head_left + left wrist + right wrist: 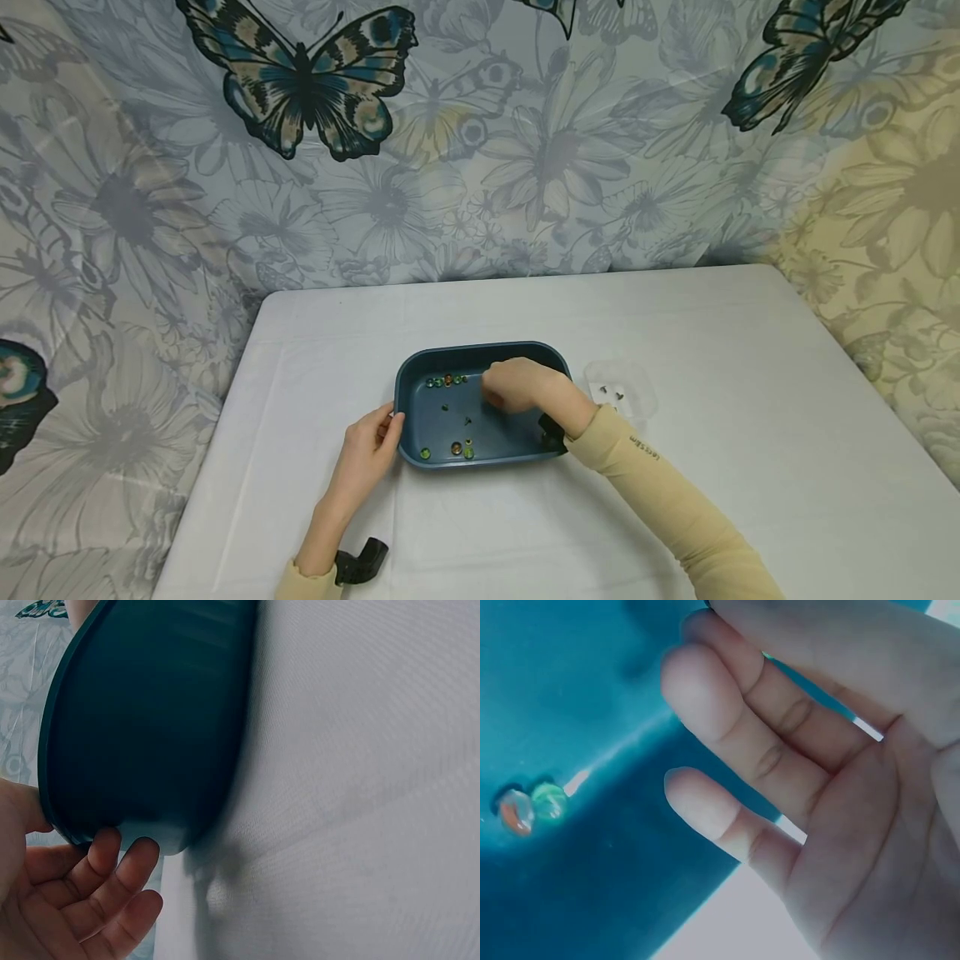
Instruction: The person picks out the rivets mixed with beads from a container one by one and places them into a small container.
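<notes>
Because the marbles (456,448) look glassy and likely to roll, the finger work inside the tray (517,442) probably goes best with a light pinch from above, wrist low, knuckles clear of neighbouring pieces. Marbles glossy, clear with green or orange-brown swirls; one loose row near the far wall, a few more near the front wall. Small dark bits (468,422) lie between, too small to identify; these likely need fingertips rather than a sweep. Tray: deep blue, smooth, rounded corners, flat on the table (697,333). Left hand (367,446) grips its left end, thumb and forefinger at the rim, other fingers loosely bent; a steady, gentle hold should suffice, since tugging could set the marbles rolling. Right hand (525,385) reaches over the right side, fingers bent toward the tray floor, thumb near forefinger; cannot tell whether anything is pinched there. Outside, just right of the tray, a clear plastic container (637,392) with small metallic-looking pieces (619,396); the forearm passes close, so best kept raised.
</notes>
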The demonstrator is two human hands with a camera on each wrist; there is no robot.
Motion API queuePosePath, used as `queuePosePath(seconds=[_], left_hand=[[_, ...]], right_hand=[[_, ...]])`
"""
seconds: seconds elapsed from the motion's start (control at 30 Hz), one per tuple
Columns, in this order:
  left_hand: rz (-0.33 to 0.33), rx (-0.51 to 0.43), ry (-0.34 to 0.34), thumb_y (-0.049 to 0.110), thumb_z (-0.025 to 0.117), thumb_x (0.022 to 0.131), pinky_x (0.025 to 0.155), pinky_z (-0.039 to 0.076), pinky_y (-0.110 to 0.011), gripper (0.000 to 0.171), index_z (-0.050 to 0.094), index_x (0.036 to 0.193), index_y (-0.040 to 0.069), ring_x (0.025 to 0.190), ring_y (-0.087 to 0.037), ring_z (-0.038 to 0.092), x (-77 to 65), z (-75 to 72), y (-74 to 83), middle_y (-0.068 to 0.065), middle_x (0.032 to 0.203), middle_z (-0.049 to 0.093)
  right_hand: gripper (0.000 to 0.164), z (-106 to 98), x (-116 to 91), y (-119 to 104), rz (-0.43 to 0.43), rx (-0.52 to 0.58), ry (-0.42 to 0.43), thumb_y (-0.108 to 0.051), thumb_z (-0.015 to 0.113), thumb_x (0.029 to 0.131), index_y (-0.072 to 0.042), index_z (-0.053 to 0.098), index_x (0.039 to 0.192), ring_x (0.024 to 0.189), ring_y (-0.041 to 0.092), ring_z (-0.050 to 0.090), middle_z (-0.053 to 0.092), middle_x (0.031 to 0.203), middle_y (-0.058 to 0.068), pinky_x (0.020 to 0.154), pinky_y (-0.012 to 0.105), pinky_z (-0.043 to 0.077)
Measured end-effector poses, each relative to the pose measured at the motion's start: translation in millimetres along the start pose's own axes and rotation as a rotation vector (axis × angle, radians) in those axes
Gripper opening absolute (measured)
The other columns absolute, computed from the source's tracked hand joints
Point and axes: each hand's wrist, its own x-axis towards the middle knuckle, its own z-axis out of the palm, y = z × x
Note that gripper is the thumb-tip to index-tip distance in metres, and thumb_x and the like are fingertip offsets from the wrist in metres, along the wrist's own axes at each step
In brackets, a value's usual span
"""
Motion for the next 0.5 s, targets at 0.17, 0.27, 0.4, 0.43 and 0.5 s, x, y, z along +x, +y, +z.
queuePosePath(seconds=[0.17, 0.27, 0.4, 0.43, 0.5], left_hand=[[-0.003, 0.002, 0.000, 0.012, 0.057, 0.093, 0.053, 0.043, -0.022, 0.026, 0.063, 0.110, -0.006, 0.058, -0.007, 0.048, -0.1, -0.3, 0.7, 0.002, 0.070, 0.056], [-0.004, -0.002, -0.001, 0.012, 0.057, 0.093, 0.052, 0.043, -0.022, 0.026, 0.062, 0.110, -0.006, 0.058, -0.007, 0.048, -0.1, -0.3, 0.6, 0.002, 0.070, 0.055], [-0.004, -0.003, -0.003, 0.012, 0.057, 0.093, 0.052, 0.042, -0.022, 0.026, 0.062, 0.111, -0.007, 0.057, -0.006, 0.048, -0.2, 0.2, -0.5, 0.002, 0.069, 0.055], [-0.005, -0.003, -0.003, 0.012, 0.057, 0.093, 0.052, 0.042, -0.022, 0.026, 0.062, 0.111, -0.007, 0.057, -0.006, 0.048, -0.3, 0.3, -0.8, 0.001, 0.069, 0.056], [-0.003, -0.004, -0.003, 0.012, 0.056, 0.094, 0.051, 0.042, -0.022, 0.027, 0.062, 0.111, -0.007, 0.057, -0.006, 0.047, -0.4, 0.3, -1.1, 0.001, 0.069, 0.055]], right_hand=[[0.026, -7, -5, -1, -0.003, 0.005, 0.020, 0.005, 0.063, 0.081, -0.014, 0.056, 0.064, 0.053, 0.010, 0.039, 0.046, 0.061, -0.005, 0.052, 0.023, 0.034], [0.024, -10, -8, 0, -0.010, 0.001, 0.038, 0.006, 0.062, 0.081, -0.012, 0.059, 0.066, 0.052, 0.010, 0.039, 0.046, 0.061, -0.005, 0.051, 0.023, 0.035], [0.022, -12, -12, 1, -0.024, -0.013, 0.061, 0.005, 0.061, 0.082, -0.011, 0.060, 0.067, 0.051, 0.010, 0.037, 0.045, 0.060, -0.005, 0.051, 0.023, 0.033], [0.021, -13, -13, 2, -0.027, -0.015, 0.064, 0.005, 0.061, 0.083, -0.011, 0.060, 0.068, 0.051, 0.010, 0.036, 0.045, 0.060, -0.005, 0.051, 0.023, 0.033], [0.020, -14, -14, 2, -0.030, -0.015, 0.069, 0.004, 0.061, 0.083, -0.010, 0.061, 0.069, 0.051, 0.010, 0.036, 0.045, 0.060, -0.004, 0.051, 0.023, 0.033]])
